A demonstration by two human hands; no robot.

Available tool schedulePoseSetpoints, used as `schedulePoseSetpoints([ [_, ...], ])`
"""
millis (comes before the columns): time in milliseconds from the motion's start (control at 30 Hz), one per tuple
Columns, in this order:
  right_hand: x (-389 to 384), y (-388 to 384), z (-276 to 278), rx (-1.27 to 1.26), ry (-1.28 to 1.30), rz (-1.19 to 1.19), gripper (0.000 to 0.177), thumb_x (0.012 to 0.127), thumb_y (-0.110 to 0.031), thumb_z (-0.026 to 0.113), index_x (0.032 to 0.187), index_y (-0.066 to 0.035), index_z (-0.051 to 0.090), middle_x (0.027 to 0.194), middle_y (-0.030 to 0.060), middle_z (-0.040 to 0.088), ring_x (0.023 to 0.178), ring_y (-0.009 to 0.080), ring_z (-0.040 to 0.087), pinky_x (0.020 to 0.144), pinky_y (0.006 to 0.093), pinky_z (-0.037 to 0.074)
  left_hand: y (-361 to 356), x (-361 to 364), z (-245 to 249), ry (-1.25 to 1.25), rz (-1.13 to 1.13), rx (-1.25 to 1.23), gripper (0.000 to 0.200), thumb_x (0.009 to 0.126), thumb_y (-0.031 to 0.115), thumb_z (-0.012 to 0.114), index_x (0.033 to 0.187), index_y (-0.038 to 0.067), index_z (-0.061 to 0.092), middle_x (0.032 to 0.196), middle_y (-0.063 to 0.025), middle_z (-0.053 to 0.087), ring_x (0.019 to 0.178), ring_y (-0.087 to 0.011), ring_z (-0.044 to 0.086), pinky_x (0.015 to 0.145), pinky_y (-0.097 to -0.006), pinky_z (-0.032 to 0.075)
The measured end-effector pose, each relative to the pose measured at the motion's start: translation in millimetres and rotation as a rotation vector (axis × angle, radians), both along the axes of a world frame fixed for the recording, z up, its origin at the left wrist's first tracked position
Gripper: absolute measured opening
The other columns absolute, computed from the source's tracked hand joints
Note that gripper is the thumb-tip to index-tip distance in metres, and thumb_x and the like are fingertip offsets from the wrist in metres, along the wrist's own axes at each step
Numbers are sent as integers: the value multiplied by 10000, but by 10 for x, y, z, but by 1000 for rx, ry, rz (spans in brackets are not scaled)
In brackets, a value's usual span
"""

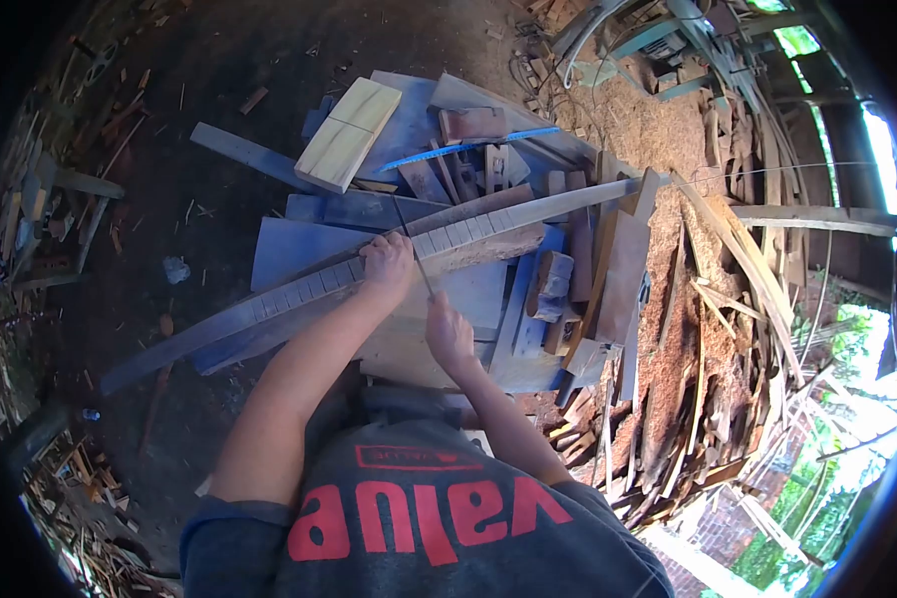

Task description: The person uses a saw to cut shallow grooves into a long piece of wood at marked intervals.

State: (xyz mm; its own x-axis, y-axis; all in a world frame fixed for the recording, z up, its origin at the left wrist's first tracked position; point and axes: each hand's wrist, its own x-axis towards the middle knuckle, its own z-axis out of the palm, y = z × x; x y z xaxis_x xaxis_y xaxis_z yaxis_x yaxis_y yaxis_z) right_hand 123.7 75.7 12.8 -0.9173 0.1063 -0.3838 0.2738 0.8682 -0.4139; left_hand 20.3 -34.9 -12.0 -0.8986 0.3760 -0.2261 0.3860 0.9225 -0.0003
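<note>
the long strip [299, 289] is laid slantwise across the stack of planks [299, 244], its near end overhanging the stack's left edge and its far end running past the right edge towards the sawdust heap [658, 130]. it is judged to be laid so that it is borne along most of its length while being worked.

the left hand [389, 264] is set on top of the strip near its middle, fingers together and bent over it, seemingly to pin it down. the right hand [448, 334] is closed around the near end of a thin blade [414, 249], which is set crosswise over the strip just beside the left hand; whether the blade touches the wood cannot be told.

the strip is narrow, pale and greyish, and is crossed by evenly spaced dark lines along much of its length. a pale wooden block [349, 135] lies at the stack's far left corner.
</note>
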Motion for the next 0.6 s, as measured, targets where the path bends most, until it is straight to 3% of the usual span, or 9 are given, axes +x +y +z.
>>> schedulePoseSetpoints([
  [67, -266, -44, -112, -34, 28, -21, 131, 898, -122, 449, 1002, -44, 463, 760, 271, 631, 737, 474, 622, 665, 569, 491, 38, -6, 4, 25, -5, -33, 252, 805, 163, 577, 1014, 22, 579, 975, -115, 590, 897, -288, 608, 644, -409, 520],
  [133, -543, -111, -269, 4, 144, 46, 151, 945, -191, 440, 976, -44, 431, 735, 256, 640, 702, 447, 639, 622, 543, 508, 24, 2, 10, 31, -7, -47, 243, 810, 160, 570, 1012, 26, 581, 969, -113, 593, 890, -285, 613, 631, -413, 519],
  [267, -171, -22, -32, -19, 152, 37, 143, 941, -178, 438, 976, -40, 432, 744, 263, 639, 717, 448, 641, 631, 547, 507, -21, -18, -3, 2, 12, 37, 240, 805, 154, 568, 1003, 19, 580, 968, -119, 593, 892, -291, 612, 641, -416, 513],
  [367, 39, 26, 79, 17, -55, 0, 144, 940, -173, 437, 991, -38, 441, 763, 269, 639, 747, 443, 642, 642, 535, 512, -93, 3, -46, 13, -12, 102, 237, 796, 142, 566, 995, 16, 575, 964, -125, 593, 902, -290, 607, 686, -409, 507],
  [433, -152, -24, 11, 31, 18, 32, 153, 950, -188, 432, 992, -41, 441, 754, 262, 639, 746, 442, 644, 641, 530, 516, -111, 14, -82, 39, -12, 152, 239, 781, 125, 568, 992, 13, 570, 977, -130, 587, 923, -286, 594, 747, -398, 492],
  [533, -557, -125, -260, 22, 112, 46, 159, 959, -205, 424, 999, -51, 433, 727, 249, 639, 722, 441, 644, 640, 535, 516, -163, 32, 7, 90, -54, 147, 207, 808, 145, 552, 975, 31, 596, 964, -102, 598, 891, -253, 608, 719, -391, 500],
  [600, -394, -115, -193, 3, 121, 25, 154, 959, -201, 424, 996, -52, 433, 732, 250, 640, 721, 440, 645, 638, 534, 518, -193, 66, 33, 67, -50, 167, 223, 788, 122, 559, 985, 22, 583, 978, -115, 585, 912, -266, 591, 746, -391, 489],
])
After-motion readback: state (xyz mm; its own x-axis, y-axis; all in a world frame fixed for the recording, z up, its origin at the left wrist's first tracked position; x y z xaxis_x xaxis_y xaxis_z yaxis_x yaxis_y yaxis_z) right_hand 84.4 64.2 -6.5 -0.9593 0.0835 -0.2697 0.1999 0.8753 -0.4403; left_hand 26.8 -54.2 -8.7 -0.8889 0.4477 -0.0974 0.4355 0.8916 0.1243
